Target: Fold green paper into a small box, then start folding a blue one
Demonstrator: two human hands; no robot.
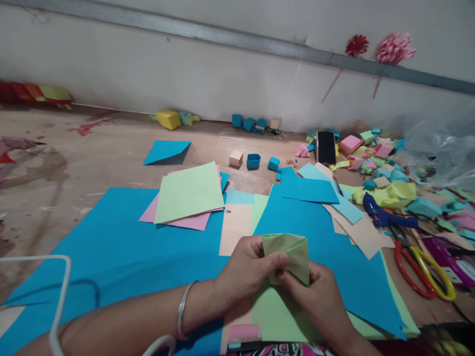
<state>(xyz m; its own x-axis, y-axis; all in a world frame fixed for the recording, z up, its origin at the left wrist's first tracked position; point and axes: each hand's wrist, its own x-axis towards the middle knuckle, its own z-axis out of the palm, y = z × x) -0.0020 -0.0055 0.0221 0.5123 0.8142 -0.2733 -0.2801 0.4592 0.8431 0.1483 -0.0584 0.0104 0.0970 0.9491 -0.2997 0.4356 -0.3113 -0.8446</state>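
A small folded light green paper (293, 249) is held up near the front of the work surface. My left hand (247, 269) grips its left side, thumb across the front, and a metal bangle circles that wrist. On the lower right, my right hand (321, 296) pinches the same paper with its thumb against it. Below both hands lies a flat light green sheet (274, 311). Large blue sheets (148, 257) spread to the left and right. Behind my left hand rests a stack of square papers with a light green one (191, 193) on top.
Scissors (426, 269), a blue glue gun (388, 215) and a purple device (449, 259) lie at the right. Paper boxes (253, 160), a phone (326, 147) and a plastic bag (438, 148) are farther back. A white tube frame (63, 296) stands front left.
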